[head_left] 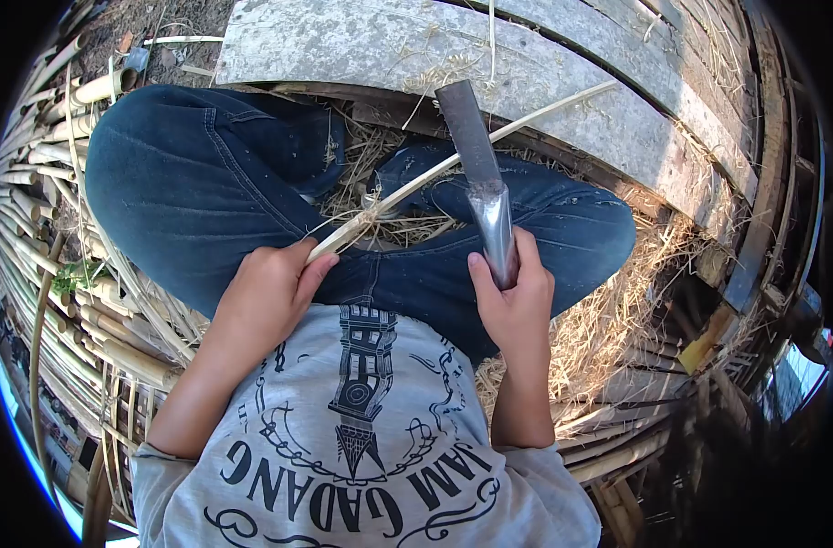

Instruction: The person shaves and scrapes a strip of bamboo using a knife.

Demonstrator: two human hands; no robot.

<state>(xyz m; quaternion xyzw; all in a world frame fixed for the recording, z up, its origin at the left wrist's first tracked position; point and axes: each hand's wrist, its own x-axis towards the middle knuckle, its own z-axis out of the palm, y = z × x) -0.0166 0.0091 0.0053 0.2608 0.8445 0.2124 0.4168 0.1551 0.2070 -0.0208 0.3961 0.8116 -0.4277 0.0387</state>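
Note:
My left hand point(272, 281) is closed round the lower end of a pale bamboo strip point(405, 192), thumb pressed along it. From there the strip slants up and right over my lap, its far end above a weathered board. Frayed fibres stick out near its lower third. In my right hand point(518, 297) is a broad-bladed knife point(469, 132) with a shiny metal handle, gripped with the thumb on the near side. Its dark, blunt-ended blade points up and crosses in front of the strip. Whether blade and strip touch, I cannot tell.
Weathered boards point(343, 46) lie ahead of my crossed legs. A stack of bamboo poles point(129, 356) spreads along the left. Piled shavings point(617, 320) cover the ground at the right, with wooden beams point(772, 183) beyond. More shavings lie between my legs.

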